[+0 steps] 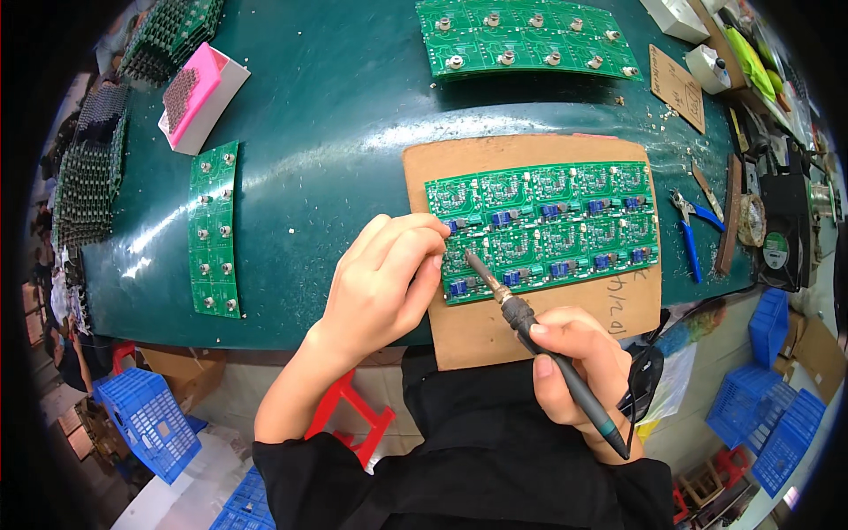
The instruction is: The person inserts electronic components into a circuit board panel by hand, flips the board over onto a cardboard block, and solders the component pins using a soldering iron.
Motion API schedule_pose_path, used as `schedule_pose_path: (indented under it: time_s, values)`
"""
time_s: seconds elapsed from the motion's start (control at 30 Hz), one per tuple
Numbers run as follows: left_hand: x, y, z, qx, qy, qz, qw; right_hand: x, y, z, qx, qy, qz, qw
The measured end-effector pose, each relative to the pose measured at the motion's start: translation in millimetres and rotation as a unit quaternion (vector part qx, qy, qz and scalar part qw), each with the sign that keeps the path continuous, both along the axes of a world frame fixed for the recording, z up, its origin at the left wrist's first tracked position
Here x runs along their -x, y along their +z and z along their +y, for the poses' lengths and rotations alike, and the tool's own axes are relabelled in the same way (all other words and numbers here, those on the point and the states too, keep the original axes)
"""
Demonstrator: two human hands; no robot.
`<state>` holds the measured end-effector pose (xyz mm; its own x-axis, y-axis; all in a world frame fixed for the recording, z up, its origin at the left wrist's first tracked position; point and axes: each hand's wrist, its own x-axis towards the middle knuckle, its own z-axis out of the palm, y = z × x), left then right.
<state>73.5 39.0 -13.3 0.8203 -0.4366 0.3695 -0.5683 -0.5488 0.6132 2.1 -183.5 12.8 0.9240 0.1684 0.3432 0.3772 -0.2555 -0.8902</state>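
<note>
A green circuit board [521, 199] with small parts and blue components in two rows lies on a brown cardboard sheet [468, 340]. My right hand [579, 371] grips a soldering iron [574, 386] by its dark handle. The iron's tip reaches down to the board's left part, between the two rows of blue components. At the board's left edge, my left hand [380, 278] is closed with curled fingers, its fingertips beside the leftmost blue component of the upper row. What those fingertips pinch, if anything, is hidden.
Boards with round metal connectors lie at the left [214, 230] and far [530, 40] on the green table [309, 106]. A pink-and-white box [205, 97] stands far left, near stacked boards [93, 168]. Blue-handled cutters [689, 230] lie at the right, before a black device [786, 230].
</note>
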Motion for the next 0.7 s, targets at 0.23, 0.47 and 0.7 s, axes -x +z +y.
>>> schedule_pose_path:
  time_s: [0.23,0.47,0.7]
  values:
    - [0.2,-4.7,0.7,-0.005,0.001,-0.011,1.0,-1.5,-5.1,4.7,0.028,-0.004,-0.023,0.999]
    - [-3.5,-4.2,1.9,0.028,-0.012,-0.023,0.999,3.3,1.6,4.1,0.016,0.001,0.017,1.0]
    - [-1.0,-8.3,0.4,0.021,0.001,-0.02,1.0,-2.1,0.8,8.6,0.048,0.008,-0.003,0.999]
